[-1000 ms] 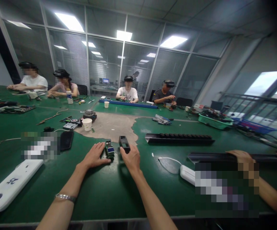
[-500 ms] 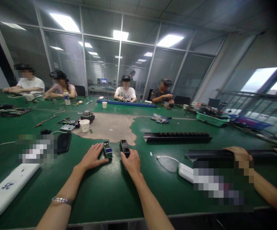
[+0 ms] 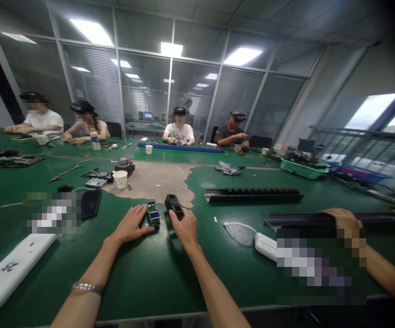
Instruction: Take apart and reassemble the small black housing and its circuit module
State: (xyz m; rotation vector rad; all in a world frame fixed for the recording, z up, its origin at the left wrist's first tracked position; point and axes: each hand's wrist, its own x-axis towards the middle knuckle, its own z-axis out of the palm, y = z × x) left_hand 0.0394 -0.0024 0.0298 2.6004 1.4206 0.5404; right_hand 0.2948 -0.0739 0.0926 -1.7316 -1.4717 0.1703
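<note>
My left hand [image 3: 133, 224] lies flat on the green table, fingers stretched out and thumb apart. Its fingertips and thumb come up against the left side and near end of a small green circuit board module [image 3: 153, 215] with a blue part on it. Just to the right, my right hand [image 3: 184, 227] grips a black plastic housing [image 3: 174, 207] with openings in its face. That housing leans to the left, its top end towards the module, with a gap between them. My palm and fingers hide its lower right part.
A black phone [image 3: 90, 203] and a white power strip [image 3: 16, 273] lie left. A paper cup [image 3: 120, 179] stands beyond. Black rails [image 3: 254, 196] lie to the right, where a neighbour's hand [image 3: 343, 218] rests on one. Several people sit across the table.
My right hand has shifted slightly left and tilted the black housing towards the circuit board module. The left hand and the module stay put.
</note>
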